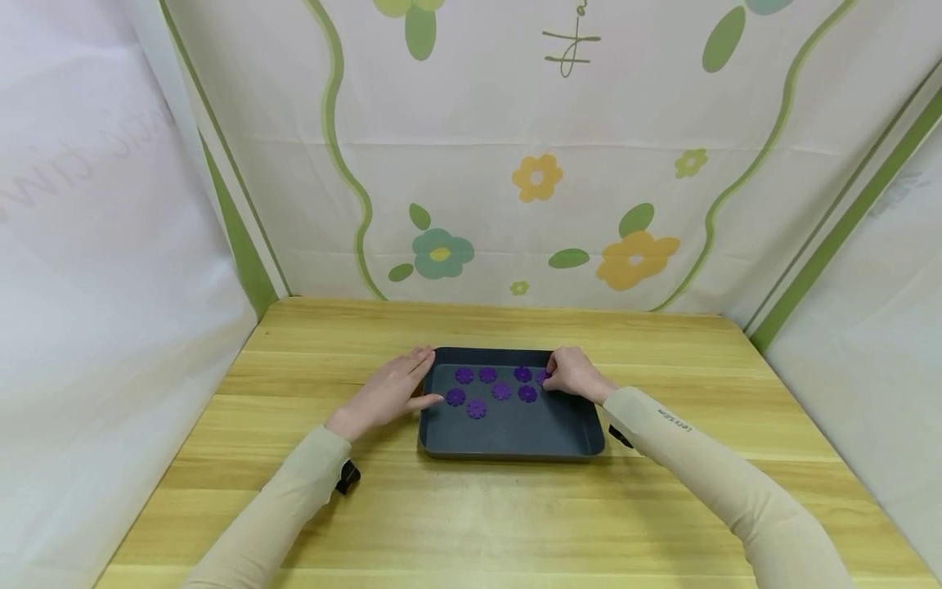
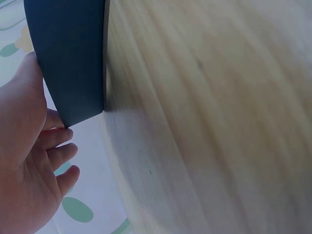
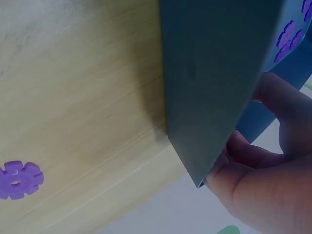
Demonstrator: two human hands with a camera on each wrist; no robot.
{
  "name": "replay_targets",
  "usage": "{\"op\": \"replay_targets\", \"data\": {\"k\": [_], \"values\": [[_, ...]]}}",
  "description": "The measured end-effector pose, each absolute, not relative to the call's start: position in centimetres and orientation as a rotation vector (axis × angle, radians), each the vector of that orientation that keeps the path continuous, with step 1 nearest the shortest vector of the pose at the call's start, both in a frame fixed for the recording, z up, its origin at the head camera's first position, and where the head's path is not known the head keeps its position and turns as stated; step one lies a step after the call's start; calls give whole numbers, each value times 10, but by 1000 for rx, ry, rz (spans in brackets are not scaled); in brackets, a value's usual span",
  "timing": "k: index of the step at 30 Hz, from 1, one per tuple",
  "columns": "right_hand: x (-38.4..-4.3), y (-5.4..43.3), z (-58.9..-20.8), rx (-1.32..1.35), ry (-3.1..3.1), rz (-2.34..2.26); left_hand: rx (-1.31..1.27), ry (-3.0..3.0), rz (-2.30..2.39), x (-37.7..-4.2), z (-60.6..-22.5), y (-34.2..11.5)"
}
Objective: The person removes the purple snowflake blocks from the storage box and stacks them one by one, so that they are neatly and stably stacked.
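Note:
A dark grey rectangular tray [image 1: 515, 442] holds several purple flower-shaped plastic discs [image 1: 477, 408], spread over its back half. My left hand [image 1: 390, 388] rests at the tray's back left corner, fingers extended and thumb reaching over the left rim. The left wrist view shows those fingers [image 2: 62, 155] loosely bent beside the tray's corner. Inside the tray's back right, my right hand [image 1: 577, 375] pinches a purple flower disc [image 1: 543, 378] between thumb and fingers. In the right wrist view the tray wall [image 3: 209, 87] hides the fingertips and that disc.
Another purple flower disc [image 3: 19, 180] lies on the wooden table [image 1: 478, 523] outside the tray, beyond its right wall. A white cloth with printed flowers [image 1: 456, 164] hangs behind the table, and white cloth panels [image 1: 96, 286] stand along both sides.

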State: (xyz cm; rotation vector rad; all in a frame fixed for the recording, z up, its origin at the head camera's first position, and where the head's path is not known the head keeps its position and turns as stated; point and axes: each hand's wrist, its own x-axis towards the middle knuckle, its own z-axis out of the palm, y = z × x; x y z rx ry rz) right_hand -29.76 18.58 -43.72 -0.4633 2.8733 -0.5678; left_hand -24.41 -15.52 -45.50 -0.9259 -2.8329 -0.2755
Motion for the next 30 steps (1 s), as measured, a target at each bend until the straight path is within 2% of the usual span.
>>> {"op": "replay_targets", "data": {"k": [30], "values": [[-291, 210, -411, -437, 2889, -653, -930, -2779, -257, -245, -459, -156]]}}
